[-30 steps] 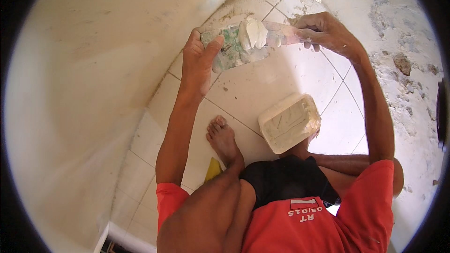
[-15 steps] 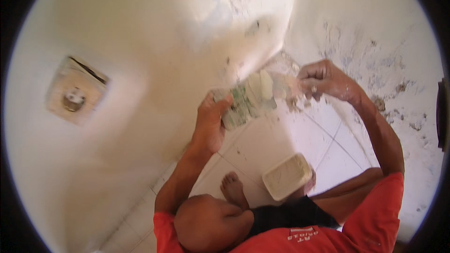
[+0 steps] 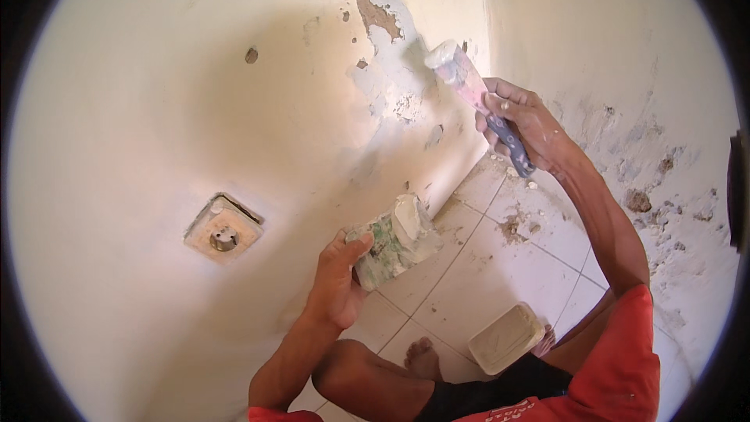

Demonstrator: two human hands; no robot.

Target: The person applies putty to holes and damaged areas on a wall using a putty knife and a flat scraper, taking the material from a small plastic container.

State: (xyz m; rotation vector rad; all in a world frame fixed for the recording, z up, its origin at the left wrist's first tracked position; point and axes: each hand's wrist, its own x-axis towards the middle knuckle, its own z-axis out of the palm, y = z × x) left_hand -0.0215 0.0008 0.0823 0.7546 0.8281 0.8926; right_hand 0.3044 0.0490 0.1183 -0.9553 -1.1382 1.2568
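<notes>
In my right hand [image 3: 525,121] is a putty knife [image 3: 469,86], gripped where its dark handle meets the blade. White putty coats the blade's tip, which points up and left toward the wall, close to a patch of peeled paint [image 3: 383,19]; I cannot tell whether it touches. My left hand [image 3: 340,273], lower and to the left, is closed on the edge of a flat plate smeared green and white [image 3: 383,254]. The thumb lies on top of this plate. A thick lump of white putty [image 3: 408,219] sits on its far end.
An electrical socket [image 3: 224,236] is set loosely in the left wall. The right wall has crumbling holes [image 3: 637,201]. A pale rectangular tub [image 3: 508,338] stands on the tiled floor [image 3: 461,289] near my feet. Debris [image 3: 516,227] lies by the corner.
The putty knife has left the plate and moved up toward the wall. My left hand and the plate sit lower in the picture. The view has shifted, showing more wall.
</notes>
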